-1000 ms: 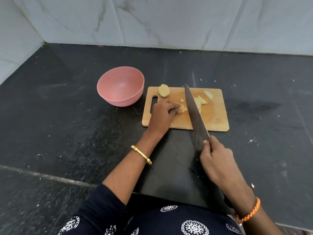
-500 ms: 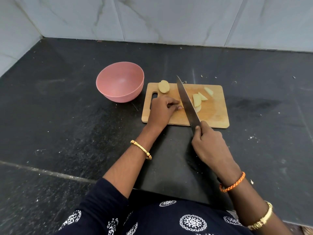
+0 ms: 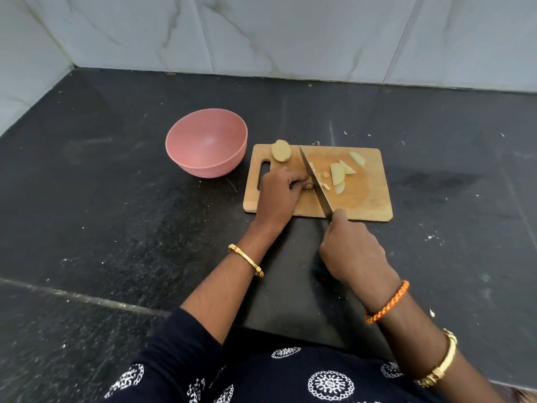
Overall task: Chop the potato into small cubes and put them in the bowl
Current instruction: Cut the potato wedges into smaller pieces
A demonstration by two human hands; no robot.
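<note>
Two hands: right grip (image 3: 350, 248) holds one knife (image 3: 315, 183), left grip (image 3: 279, 190) pins one potato piece (image 3: 310, 179).

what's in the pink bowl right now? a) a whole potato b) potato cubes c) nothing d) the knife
c: the pink bowl shows only its bare inside, while the potato pieces lie on the cutting board and the right hand holds the knife.

Black countertop (image 3: 116, 213), marble-tiled wall (image 3: 290, 33)
</note>
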